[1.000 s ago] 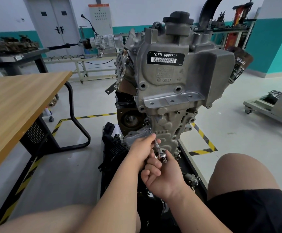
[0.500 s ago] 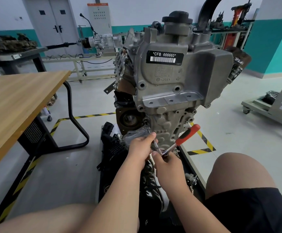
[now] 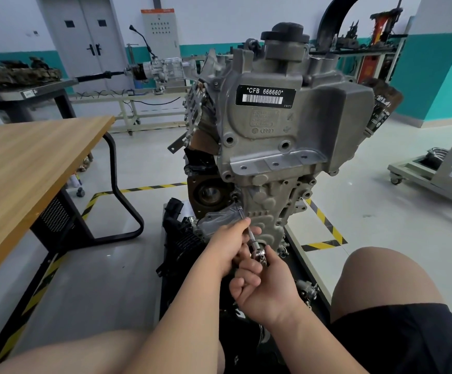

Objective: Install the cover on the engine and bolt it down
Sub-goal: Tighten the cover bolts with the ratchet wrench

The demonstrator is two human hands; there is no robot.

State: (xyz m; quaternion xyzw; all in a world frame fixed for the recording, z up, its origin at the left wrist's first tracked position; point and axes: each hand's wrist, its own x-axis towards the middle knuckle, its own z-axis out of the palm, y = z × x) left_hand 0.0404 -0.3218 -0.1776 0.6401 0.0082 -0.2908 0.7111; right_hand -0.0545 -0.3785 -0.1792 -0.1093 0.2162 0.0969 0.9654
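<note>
Here, the ratchet [image 3: 258, 254] handle, seen swung right half a second earlier, had returned near, hidden in the right hand's [image 3: 266, 291] curled fingers. The left hand [image 3: 229, 242] pinched the extension [image 3: 241, 211], seated on a bolt [image 3: 235, 197] at the cover's [image 3: 269, 211] left edge, low on the engine [image 3: 287, 125]. Tightening was probably unfinished.

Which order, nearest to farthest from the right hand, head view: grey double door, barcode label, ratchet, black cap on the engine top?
1. ratchet: gripped in the right hand, low centre.
2. barcode label: upper engine face, above the hand.
3. black cap: very top of the engine.
4. grey double door: far wall, upper left.
</note>
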